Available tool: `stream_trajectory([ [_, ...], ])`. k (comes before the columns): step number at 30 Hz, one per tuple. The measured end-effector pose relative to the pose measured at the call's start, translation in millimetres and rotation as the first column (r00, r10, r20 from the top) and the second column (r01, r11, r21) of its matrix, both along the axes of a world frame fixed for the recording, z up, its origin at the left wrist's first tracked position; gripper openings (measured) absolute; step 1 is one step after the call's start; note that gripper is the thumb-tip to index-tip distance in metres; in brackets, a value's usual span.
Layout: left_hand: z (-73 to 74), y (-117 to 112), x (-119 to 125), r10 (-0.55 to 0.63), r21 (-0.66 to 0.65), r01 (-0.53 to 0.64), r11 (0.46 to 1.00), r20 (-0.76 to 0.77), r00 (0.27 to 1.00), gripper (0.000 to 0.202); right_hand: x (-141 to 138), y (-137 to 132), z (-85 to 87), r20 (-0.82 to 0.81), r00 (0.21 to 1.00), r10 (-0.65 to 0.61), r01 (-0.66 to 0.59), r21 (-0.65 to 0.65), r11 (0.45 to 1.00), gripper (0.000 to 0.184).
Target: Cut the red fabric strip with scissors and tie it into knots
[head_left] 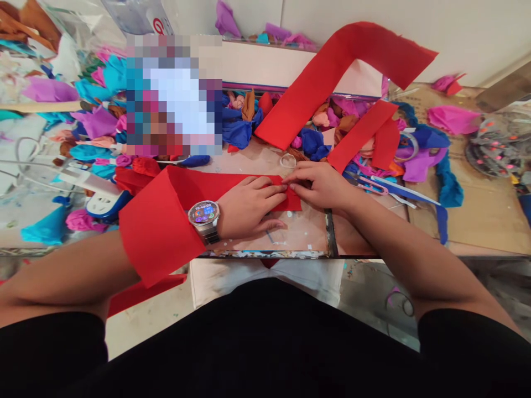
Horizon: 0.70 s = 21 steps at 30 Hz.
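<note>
A long red paper strip lies across the table's near edge and drapes over my left forearm. My left hand, with a wristwatch on the wrist, rests flat on the strip's right end, fingers stretched out and pressing it down. My right hand meets it fingertip to fingertip, its fingers pinched on the strip's end. A second, longer red strip runs folded across the back of the table.
Crumpled blue, purple, pink and brown paper pieces are heaped across the table's back. Scissors lie right of my right hand on cardboard. A white tool sits at the left. A tape ring lies behind my hands.
</note>
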State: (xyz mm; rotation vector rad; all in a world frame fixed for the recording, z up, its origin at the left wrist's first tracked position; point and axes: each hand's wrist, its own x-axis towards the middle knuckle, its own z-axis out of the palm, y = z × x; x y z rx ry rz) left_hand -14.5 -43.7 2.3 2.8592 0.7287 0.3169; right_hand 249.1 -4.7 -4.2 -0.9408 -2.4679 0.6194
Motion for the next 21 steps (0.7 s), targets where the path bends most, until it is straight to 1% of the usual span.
stream_trajectory([
  [7,0.4,-0.1,0.3,0.000,0.007,0.000,1.000,-0.003,1.000,0.067,-1.5,0.0,-1.0,0.014,1.000,-0.018,0.018,0.003,1.000,0.023],
  [13,0.1,0.1,0.5,0.003,-0.002,-0.003,1.000,0.006,1.000,0.066,-3.1,-1.1,-0.6,0.017,0.999,-0.040,0.040,0.005,0.999,0.028],
  [17,-0.7,0.0,0.0,0.002,-0.010,-0.001,1.000,0.024,1.000,0.065,-3.0,-0.9,-1.0,0.032,0.999,-0.033,0.032,0.016,0.999,0.028],
  [21,-1.1,-0.3,-0.2,0.000,-0.009,0.000,1.000,0.017,1.000,0.065,-1.5,1.3,-2.9,0.009,1.000,-0.012,0.012,0.034,0.999,0.027],
])
